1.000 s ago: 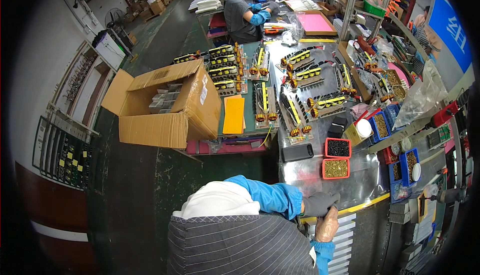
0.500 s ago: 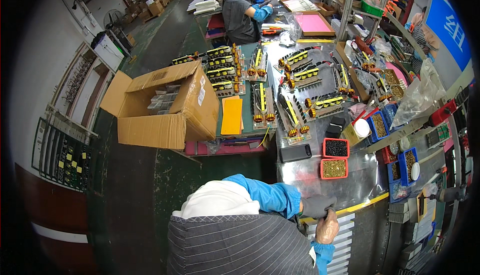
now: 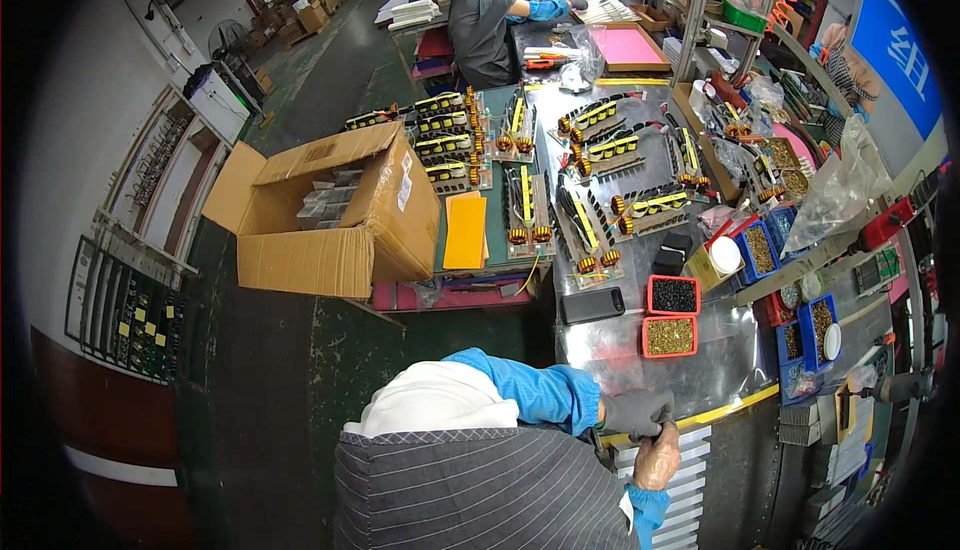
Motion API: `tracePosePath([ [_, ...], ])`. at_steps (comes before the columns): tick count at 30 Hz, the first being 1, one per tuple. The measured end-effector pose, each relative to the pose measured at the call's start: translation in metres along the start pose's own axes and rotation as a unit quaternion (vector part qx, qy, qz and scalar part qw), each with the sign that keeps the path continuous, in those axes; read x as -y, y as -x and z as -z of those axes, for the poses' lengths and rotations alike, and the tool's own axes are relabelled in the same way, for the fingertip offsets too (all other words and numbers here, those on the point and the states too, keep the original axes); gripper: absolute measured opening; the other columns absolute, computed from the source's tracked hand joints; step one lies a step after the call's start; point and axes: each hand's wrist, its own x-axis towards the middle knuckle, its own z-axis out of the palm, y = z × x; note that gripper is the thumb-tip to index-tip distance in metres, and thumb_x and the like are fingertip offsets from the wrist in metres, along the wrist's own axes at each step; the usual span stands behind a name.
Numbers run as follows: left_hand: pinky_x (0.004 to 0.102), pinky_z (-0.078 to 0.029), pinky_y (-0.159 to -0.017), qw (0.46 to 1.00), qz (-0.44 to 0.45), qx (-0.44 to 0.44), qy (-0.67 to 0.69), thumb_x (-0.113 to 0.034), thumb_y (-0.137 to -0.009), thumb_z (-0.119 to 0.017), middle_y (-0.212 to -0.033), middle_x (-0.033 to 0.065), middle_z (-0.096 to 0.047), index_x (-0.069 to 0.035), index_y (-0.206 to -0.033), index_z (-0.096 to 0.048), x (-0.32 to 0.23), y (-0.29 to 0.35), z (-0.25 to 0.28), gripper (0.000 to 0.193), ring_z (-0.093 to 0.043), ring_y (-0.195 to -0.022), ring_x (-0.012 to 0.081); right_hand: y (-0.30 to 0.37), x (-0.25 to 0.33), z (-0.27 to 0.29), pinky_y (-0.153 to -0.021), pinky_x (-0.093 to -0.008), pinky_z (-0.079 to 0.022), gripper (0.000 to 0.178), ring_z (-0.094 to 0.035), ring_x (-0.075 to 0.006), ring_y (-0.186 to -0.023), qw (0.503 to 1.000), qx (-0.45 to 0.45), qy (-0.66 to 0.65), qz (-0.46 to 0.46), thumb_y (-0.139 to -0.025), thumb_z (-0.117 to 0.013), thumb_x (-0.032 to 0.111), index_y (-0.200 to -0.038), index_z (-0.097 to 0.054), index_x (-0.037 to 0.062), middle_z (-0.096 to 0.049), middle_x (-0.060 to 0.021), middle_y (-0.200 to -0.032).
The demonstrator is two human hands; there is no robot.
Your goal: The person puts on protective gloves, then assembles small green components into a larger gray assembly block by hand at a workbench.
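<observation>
My left hand (image 3: 636,414), in a dark grey glove, is closed at the table's yellow-taped front edge. Just below it, my right hand (image 3: 657,460) is bent with its fingers closed against the left fingertips. Whatever lies between the fingers is too small or hidden to make out. Both forearms wear blue sleeves. Beneath the hands are several silvery metal strips (image 3: 690,490), lying side by side in a row. Beyond the hands, a red tray of small brass-coloured parts (image 3: 669,336) and a red tray of black parts (image 3: 673,296) rest on the metal table (image 3: 725,355).
A dark phone-like slab (image 3: 591,306) lies left of the trays. Several circuit assemblies with yellow-banded parts and copper coils (image 3: 580,220) cover the table's far part. An open cardboard box (image 3: 305,262) stands left, blue bins (image 3: 820,332) right. A co-worker (image 3: 484,30) stands at the far table.
My hands stay together in almost the same place, with the right fingers shifted slightly. The co-worker's arm now reaches farther right over white strips on the far table.
</observation>
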Motion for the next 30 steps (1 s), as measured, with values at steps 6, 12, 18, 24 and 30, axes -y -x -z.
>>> tracePosePath([
  [6, 0.0335, -0.048, -0.067, 0.994, 0.032, 0.010, 0.105, -0.012, -0.078, -0.064, -0.088, 0.0091, -0.059, -0.002, -0.109, -0.053, 0.010, -0.003, -0.007, 0.034, -0.059, -0.080, 0.0205, 0.001, -0.006, -0.001, -0.076, -0.0497, -0.049, 0.044, -0.061, -0.0452, -0.093, 1.000, 0.019, -0.002, 0.009, -0.072, -0.064, -0.004, -0.114, -0.054, 0.0006, -0.061, -0.0239, -0.107],
  [12, 0.0274, -0.049, -0.064, 0.960, 0.074, 0.061, 0.265, -0.007, -0.082, -0.060, -0.090, 0.0060, -0.059, -0.001, -0.111, -0.057, 0.028, -0.008, -0.009, 0.029, -0.057, -0.074, 0.0124, 0.003, 0.003, 0.004, -0.077, -0.0465, -0.050, 0.042, -0.061, -0.0445, -0.092, 1.000, -0.006, -0.028, -0.004, -0.072, -0.065, -0.004, -0.113, -0.058, -0.0018, -0.063, -0.0254, -0.100],
  [18, 0.0229, -0.046, -0.060, 0.937, 0.057, 0.137, 0.317, -0.011, -0.087, -0.056, -0.089, 0.0028, -0.057, -0.002, -0.114, -0.058, 0.000, 0.005, 0.014, 0.028, -0.053, -0.069, 0.0076, 0.003, -0.013, -0.003, -0.082, -0.0471, -0.048, 0.043, -0.060, -0.0447, -0.097, 0.999, -0.021, -0.025, -0.002, -0.072, -0.063, -0.005, -0.115, -0.055, -0.0035, -0.062, -0.0251, -0.107],
  [24, 0.0214, -0.045, -0.060, 0.927, 0.052, 0.131, 0.347, -0.012, -0.088, -0.054, -0.087, 0.0007, -0.055, -0.002, -0.118, -0.056, 0.001, 0.003, 0.019, 0.031, -0.051, -0.068, 0.0069, 0.000, -0.011, 0.000, -0.077, -0.0447, -0.050, 0.044, -0.064, -0.0423, -0.090, 0.998, -0.055, -0.028, 0.007, -0.072, -0.064, -0.005, -0.115, -0.056, -0.0069, -0.063, -0.0268, -0.100],
  [30, 0.0205, -0.045, -0.059, 0.922, 0.046, 0.140, 0.357, -0.014, -0.088, -0.054, -0.090, 0.0017, -0.060, -0.002, -0.119, -0.056, 0.004, 0.000, 0.015, 0.033, -0.051, -0.067, 0.0060, 0.003, -0.010, 0.008, -0.075, -0.0420, -0.051, 0.042, -0.064, -0.0402, -0.091, 0.992, -0.016, -0.113, -0.053, -0.074, -0.062, -0.007, -0.116, -0.055, -0.0062, -0.062, -0.0250, -0.101],
])
